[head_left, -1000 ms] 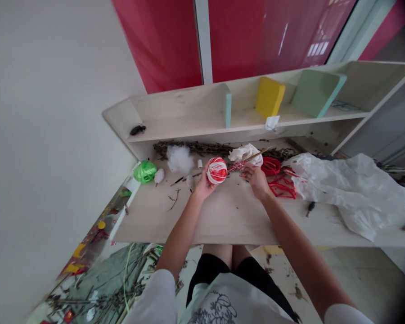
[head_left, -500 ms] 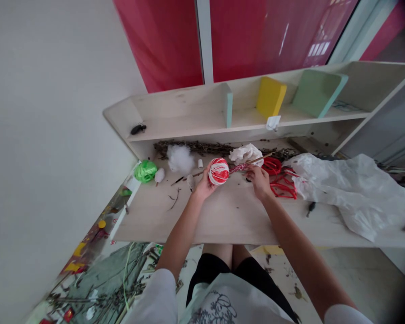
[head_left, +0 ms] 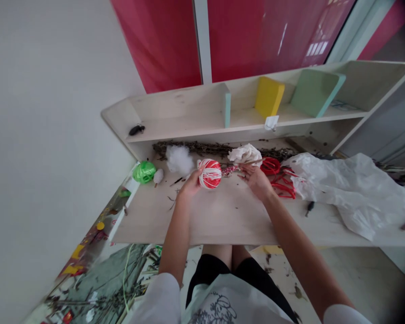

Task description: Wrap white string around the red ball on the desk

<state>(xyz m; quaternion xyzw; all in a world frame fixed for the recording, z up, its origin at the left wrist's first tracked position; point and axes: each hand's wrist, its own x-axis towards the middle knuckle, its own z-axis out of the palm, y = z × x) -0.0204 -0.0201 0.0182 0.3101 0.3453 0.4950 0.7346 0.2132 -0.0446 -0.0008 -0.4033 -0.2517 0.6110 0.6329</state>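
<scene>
The left hand (head_left: 191,185) grips a red-white string ball (head_left: 209,174). Its stick (head_left: 230,169) points right, past the open right hand (head_left: 254,181).

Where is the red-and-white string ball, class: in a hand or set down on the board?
In a hand: the left hand grips the red-and-white string ball at its side. Whether it also touches the board, I cannot tell.

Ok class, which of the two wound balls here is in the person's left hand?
The red-and-white ball, held by the left hand; the green ball lies untouched on the board.
</scene>
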